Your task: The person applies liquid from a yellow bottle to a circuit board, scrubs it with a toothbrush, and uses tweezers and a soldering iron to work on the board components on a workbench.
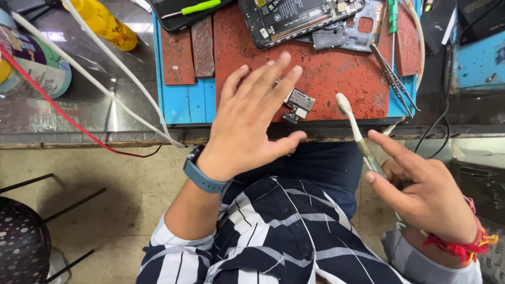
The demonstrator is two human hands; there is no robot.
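The left hand [247,123] covers part of the small circuit board [298,104] and the red mat [336,73] under it. The opened phone [294,18], yellow bottle [105,23] and green-handled screwdriver [192,9] run off the top edge. The toothbrush [357,134] handle disappears inside the right hand [426,194]. The black stool [23,244] is cut by the left edge.

white toothbrush [356,131] upright; small circuit board [298,104] flat.

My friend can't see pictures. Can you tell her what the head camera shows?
A person's left hand lies flat, fingers spread, beside a small circuit board on a red mat, while the right hand holds a toothbrush. An opened phone and tweezers lie farther back.
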